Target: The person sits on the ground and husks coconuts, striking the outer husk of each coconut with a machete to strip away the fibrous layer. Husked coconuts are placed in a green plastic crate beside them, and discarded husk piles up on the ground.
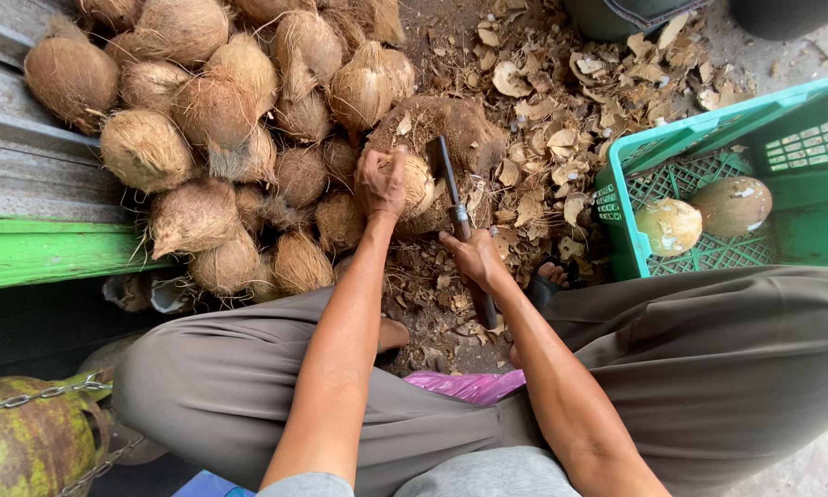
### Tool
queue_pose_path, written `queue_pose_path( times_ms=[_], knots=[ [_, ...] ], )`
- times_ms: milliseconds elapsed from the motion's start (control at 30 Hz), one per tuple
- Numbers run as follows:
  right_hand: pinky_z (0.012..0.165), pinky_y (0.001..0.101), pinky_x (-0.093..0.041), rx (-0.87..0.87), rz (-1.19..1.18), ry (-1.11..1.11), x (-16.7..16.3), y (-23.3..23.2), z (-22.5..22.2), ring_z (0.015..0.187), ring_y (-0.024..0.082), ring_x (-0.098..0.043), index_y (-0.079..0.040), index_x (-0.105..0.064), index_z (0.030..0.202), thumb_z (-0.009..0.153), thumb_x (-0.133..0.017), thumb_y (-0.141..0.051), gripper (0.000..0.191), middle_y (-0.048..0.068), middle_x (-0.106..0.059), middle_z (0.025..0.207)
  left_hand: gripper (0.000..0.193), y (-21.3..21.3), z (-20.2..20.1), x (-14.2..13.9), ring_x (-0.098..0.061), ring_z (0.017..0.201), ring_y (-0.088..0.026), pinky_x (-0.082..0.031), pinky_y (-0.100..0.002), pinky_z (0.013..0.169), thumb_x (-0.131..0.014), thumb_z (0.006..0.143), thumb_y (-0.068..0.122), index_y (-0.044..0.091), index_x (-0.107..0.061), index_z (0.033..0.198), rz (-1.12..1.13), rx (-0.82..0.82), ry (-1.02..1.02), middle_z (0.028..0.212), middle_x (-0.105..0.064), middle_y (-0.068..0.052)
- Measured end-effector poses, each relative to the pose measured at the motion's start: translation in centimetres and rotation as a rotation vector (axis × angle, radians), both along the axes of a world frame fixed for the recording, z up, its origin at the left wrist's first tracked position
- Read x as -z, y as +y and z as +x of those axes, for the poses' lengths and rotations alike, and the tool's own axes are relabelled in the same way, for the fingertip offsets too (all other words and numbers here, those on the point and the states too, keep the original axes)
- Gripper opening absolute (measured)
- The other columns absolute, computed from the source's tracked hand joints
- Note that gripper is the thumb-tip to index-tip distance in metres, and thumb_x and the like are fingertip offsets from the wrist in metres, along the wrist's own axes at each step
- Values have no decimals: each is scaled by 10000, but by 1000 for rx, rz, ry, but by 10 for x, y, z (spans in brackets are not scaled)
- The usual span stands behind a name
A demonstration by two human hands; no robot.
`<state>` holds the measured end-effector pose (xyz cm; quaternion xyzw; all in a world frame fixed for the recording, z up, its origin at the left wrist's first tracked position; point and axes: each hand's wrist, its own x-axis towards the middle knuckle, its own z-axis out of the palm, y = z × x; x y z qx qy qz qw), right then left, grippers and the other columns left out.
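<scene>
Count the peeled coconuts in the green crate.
2: a pale one at the left of the green crate, a browner one touching its right. More may be hidden beyond the frame edge.

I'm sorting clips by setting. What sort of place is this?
Probably an outdoor coconut-shelling spot on bare ground. A pile of husked coconuts lies ahead, shell chips litter the dirt, and a green crate holds two peeled ones. The left hand steadies a coconut; the right hand grips a cleaver.

One head-worn camera looks steeply down from close above the lap, facing forward over the ground
</scene>
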<state>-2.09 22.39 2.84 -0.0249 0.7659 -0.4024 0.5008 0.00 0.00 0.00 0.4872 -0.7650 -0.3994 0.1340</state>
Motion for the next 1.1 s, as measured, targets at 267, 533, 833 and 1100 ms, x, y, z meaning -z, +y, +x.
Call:
queue_pose_path(
  times_ms=[267,533,833,1100],
  knots=[
    [358,289,-400,142,-268,-149,-28,3,-12,400,114,-459,-111,-570,759,927,-722,-237,259,-2,-564,578,534,-4,-3,-18,-569,1062,-256,-477,-498,978,-717,759,588,123,-547,961,94,145,428,1074,-571,-102],
    [349,295,-415,95,-253,-76,-41,12,-3,387,122,-484,-100,-516,713,951,-730,-259,357,13,-536,554,878,13,1,-31,-518,1131,-269,-464,-491,944,-835,676,614,91,-447,1265,238,-137,69,1229,-481,-117],
    [355,301,-395,89,-259,249,-68,15,-19,403,96,-448,-148,-447,673,1007,-650,-330,431,-22,-499,541,670,11,-10,-20,-550,1133,-264,-447,-472,984,-569,850,721,129,-572,1164,191,17,119,1213,-556,-109],
    [373,273,-359,-65,-100,252,-72,15,0,416,90,-429,-121,-485,646,1001,-663,-337,452,-9,-474,526,532,14,-10,-8,-580,965,-232,-429,-414,913,-440,937,683,196,-569,767,94,-125,253,916,-612,-16]
  ],
)
